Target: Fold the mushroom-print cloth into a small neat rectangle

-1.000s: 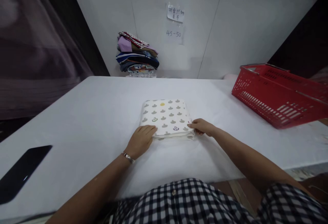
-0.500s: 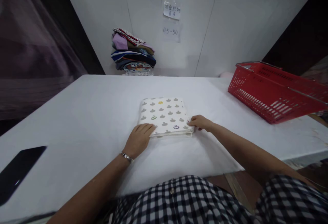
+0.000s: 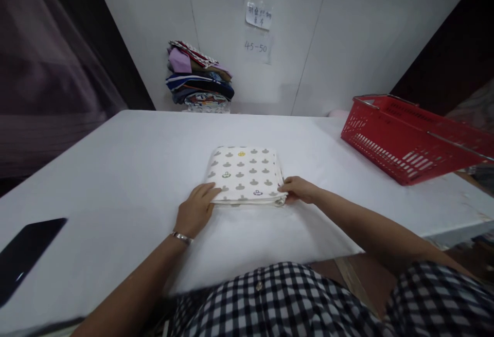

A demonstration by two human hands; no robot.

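A folded white cloth printed with grey shapes, plus a few yellow, green and purple ones, lies flat on the white-covered table. At its near left corner is my left hand, closed on the edge with the fingertips on top and a bracelet at the wrist. My right hand pinches the near right corner, its thumb on the upper side and its other fingers partly hidden below. Several layers show along the cloth's front edge.
A red plastic basket with metal handles stands at the right. Folded fabrics are piled at the back against the wall. A black phone-like slab lies at the left. Paper notes hang on the wall. The table's front edge is close to my body.
My left hand has slid left, drawing the cloth's near left corner with it. My right hand has shifted slightly left and stays at the near right corner.
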